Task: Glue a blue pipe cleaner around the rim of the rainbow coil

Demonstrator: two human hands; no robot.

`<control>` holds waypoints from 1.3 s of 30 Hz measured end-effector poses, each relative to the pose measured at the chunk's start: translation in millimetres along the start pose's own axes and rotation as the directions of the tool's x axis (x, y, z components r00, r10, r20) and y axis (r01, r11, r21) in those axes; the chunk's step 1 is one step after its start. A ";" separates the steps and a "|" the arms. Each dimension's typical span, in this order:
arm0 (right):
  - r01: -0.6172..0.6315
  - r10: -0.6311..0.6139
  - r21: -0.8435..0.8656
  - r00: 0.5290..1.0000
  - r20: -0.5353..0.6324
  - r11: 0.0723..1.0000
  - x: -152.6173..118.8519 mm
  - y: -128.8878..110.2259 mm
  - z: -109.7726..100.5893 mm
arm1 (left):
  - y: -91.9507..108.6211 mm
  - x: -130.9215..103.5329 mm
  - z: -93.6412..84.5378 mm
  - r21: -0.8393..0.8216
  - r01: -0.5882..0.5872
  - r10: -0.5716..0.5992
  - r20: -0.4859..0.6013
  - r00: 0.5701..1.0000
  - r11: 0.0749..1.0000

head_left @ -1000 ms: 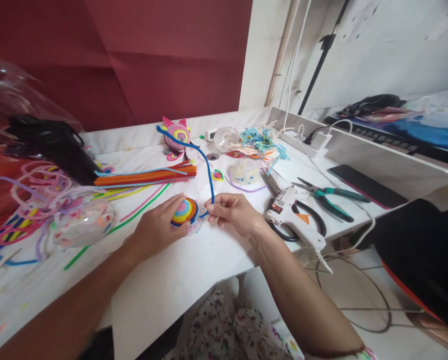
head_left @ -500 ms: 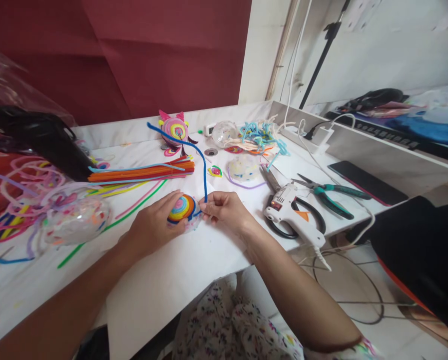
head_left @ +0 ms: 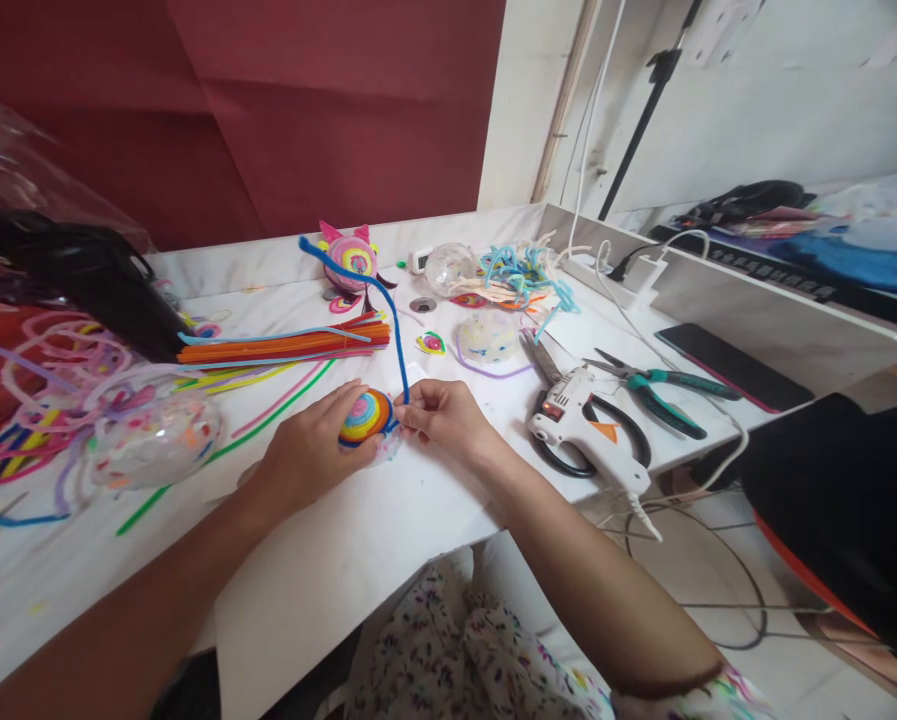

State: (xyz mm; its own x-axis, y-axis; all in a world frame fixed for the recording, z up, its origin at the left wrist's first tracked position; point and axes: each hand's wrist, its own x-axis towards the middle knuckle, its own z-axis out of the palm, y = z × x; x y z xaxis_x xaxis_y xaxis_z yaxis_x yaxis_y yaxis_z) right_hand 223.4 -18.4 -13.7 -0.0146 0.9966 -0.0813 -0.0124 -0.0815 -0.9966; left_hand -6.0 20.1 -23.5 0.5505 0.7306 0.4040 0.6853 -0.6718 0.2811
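On a cluttered white table (head_left: pixel 358 560) before a red wall (head_left: pixel 268 110), the left hand (head_left: pixel 305 450) gripped a striped ball (head_left: pixel 367 416); at three o'clock the right hand (head_left: pixel 448 420) pinched a blue pipe cleaner (head_left: pixel 388 305).

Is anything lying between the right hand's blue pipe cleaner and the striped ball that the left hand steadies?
Nothing visible. The right hand pinches the blue pipe cleaner right beside the striped ball, which the left hand holds on the white table. The pipe cleaner's lower end reaches the ball's edge.
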 end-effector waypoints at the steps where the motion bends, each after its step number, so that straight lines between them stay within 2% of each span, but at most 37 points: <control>1: 0.004 -0.004 -0.012 1.000 -0.002 1.000 1.0 0.9 0.2 | 0.6 -0.3 1.1 0.002 0.009 -0.009 -0.011 1.000 1.000; 10: 0.044 -0.050 -0.131 0.997 -0.050 0.990 6.2 4.4 2.9 | 16.0 2.4 4.8 0.026 0.084 -0.082 -0.056 0.995 0.996; 14: 0.059 -0.071 -0.171 0.995 -0.065 0.984 3.5 -2.6 3.6 | 18.9 3.8 4.4 0.021 0.064 -0.062 -0.070 0.996 0.998; 19: 0.068 -0.083 -0.193 0.994 -0.074 0.979 1.2 -12.5 4.7 | 12.7 4.5 5.4 0.014 0.016 -0.015 -0.073 0.997 1.000; 28: 0.043 -0.056 -0.147 0.995 -0.084 0.988 4.3 -16.6 5.1 | 16.0 4.9 5.2 0.019 -0.032 0.034 -0.132 0.991 0.999; 39: -0.006 0.001 -0.066 0.997 -0.072 0.998 14.1 -7.8 6.6 | 12.3 6.1 9.2 -0.004 -0.071 0.069 -0.161 0.984 0.997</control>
State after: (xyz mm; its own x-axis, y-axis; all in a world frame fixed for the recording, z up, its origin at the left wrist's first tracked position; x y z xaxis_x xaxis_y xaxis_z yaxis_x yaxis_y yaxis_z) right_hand 216.7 -3.8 -7.1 0.0572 0.9949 -0.0835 0.0539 -0.0866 -0.9948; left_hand 10.3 17.4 -25.6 0.5124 0.6531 0.5576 0.6428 -0.7223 0.2553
